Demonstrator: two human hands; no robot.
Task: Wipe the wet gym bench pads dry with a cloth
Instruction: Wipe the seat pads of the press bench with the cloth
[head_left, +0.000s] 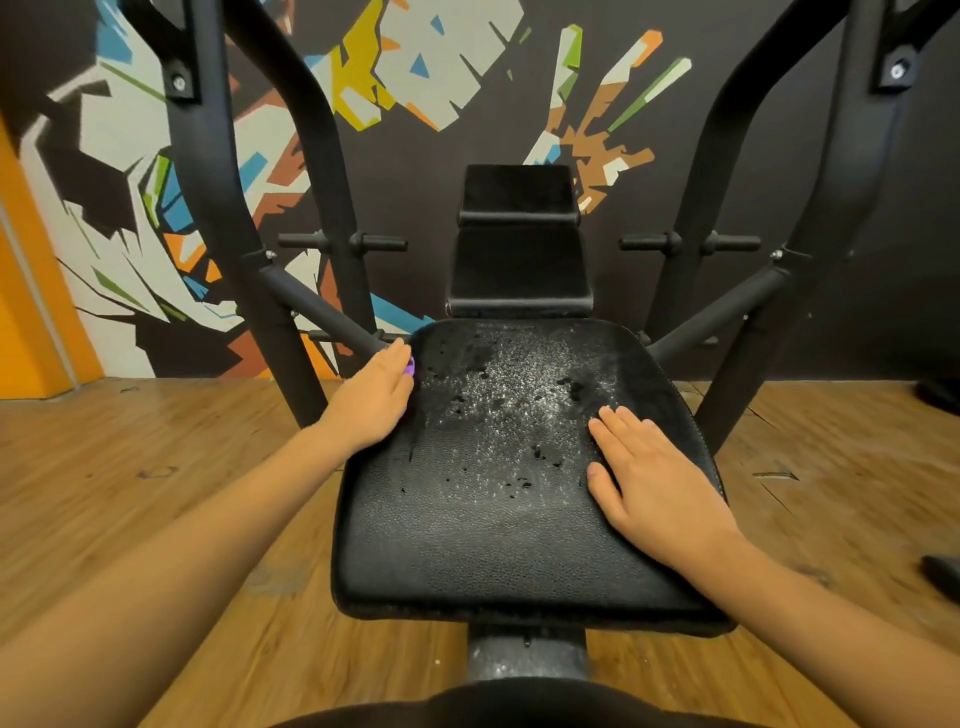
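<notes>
At the left edge of the seat pad (483, 545) the left hand (371, 400) is laid palm down, its fingers (397, 358) stretched along the rim. A small purple scrap (410, 368) is seen beside the fingertips, touching the pad's edge; whether it is the cloth, or is pinched at all, cannot be told. Across the middle and far half of the seat pad a film of water beads (498, 395) is spread, while the near half is judged drier. On the right side of the seat pad the right hand (660, 483) is rested flat, fingers (615, 431) released and straight, nothing held. Beyond the seat pad's far edge the back pad (519, 270) is raised, too dark for wetness to be judged. Wiping is judged not yet begun. The cloth should be gathered fully under the palm, pressed flat and drawn in overlapping passes from the far edge toward the near one, so that water is carried off the rim rather than smeared. The right hand is best lifted off first.
</notes>
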